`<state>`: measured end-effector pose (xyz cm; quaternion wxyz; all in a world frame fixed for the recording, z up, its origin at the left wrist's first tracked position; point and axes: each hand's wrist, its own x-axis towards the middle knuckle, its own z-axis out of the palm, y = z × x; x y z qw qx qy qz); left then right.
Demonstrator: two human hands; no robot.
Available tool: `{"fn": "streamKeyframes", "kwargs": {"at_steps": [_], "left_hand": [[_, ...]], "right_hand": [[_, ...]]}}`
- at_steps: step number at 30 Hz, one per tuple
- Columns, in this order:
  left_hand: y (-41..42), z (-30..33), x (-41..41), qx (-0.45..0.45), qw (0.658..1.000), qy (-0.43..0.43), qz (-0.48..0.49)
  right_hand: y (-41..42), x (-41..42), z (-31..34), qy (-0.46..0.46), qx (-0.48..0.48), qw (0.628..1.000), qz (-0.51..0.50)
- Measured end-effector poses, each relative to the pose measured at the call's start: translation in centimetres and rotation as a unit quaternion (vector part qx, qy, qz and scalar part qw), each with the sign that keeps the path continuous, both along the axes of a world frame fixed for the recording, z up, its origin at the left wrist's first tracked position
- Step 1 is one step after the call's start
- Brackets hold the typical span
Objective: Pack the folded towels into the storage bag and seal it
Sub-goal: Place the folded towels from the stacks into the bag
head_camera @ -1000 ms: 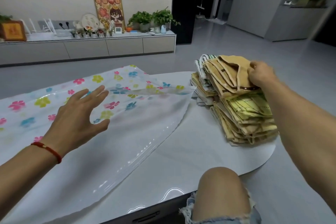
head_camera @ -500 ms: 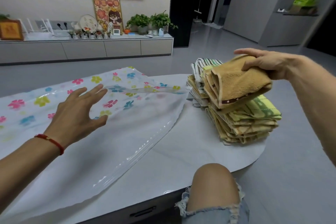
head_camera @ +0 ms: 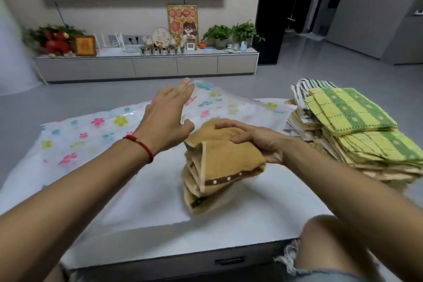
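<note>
Gripping fluffy tan folded towels (head_camera: 225, 162), right hand (head_camera: 263, 142); left hand (head_camera: 164, 121) spread above glossy floral bag (head_camera: 91, 135)

Towel (head_camera: 226, 158) in my right hand (head_camera: 263, 142): tan terry cloth, matt, nubbly. Storage bag (head_camera: 96, 135): thin glossy plastic, flower-printed. Table (head_camera: 251, 224): smooth, pale, faint sheen.

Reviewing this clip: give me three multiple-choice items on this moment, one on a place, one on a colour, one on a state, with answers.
1. Where is the towel stack?
A. right end of the table
B. on the floor
C. inside the bag

2. What colour is the top towel of the stack?
A. blue
B. green and yellow
C. red

3. What is the right hand doing?
A. resting empty
B. holding tan towels
C. sealing the bag

Answers:
1 A, it sits right of the bag.
2 B, green bands on yellow.
3 B, fingers grip the bundle; the left hand is open.
</note>
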<state>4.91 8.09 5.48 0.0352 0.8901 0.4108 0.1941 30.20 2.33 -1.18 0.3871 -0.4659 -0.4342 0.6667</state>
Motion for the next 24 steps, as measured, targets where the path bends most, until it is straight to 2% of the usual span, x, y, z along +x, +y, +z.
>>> {"fn": "streamKeyframes", "kwargs": {"at_steps": [2,5,9,11,13,16,18,20,24], "left_hand": [[-0.4,0.8,-0.1,0.006,1.000,-0.015,-0.005],[-1.0,1.2,-0.2,0.019,0.999,-0.035,-0.015],[-1.6,1.2,-0.5,0.024,0.997,-0.061,-0.030],[-1.7,1.2,-0.7,0.025,0.997,-0.069,-0.033],[-1.7,0.9,-0.9,0.026,0.997,-0.069,-0.036],[-1.7,0.4,-0.9,0.019,0.997,-0.058,-0.039],[-1.7,0.0,-0.9,0.015,0.998,-0.054,-0.038],[-1.7,-0.2,-0.9,0.014,0.998,-0.053,-0.040],[-1.7,-0.7,-0.9,0.010,0.998,-0.044,-0.038]], "right_hand": [[4.0,-1.3,-2.4,0.036,0.018,0.990,-0.135],[8.3,-2.1,-6.7,-0.059,-0.012,0.951,-0.302],[12.3,-2.8,-11.1,-0.065,-0.017,0.887,-0.458],[14.1,-3.3,-11.7,-0.097,0.022,0.859,-0.502],[15.8,-3.5,-11.9,-0.112,0.061,0.851,-0.510],[18.0,-2.7,-11.7,-0.070,0.035,0.899,-0.431],[18.3,-1.9,-11.5,-0.130,-0.002,0.916,-0.379],[18.1,-0.9,-11.8,-0.213,0.017,0.913,-0.346],[15.6,-0.2,-11.3,-0.244,0.064,0.914,-0.319]]}}
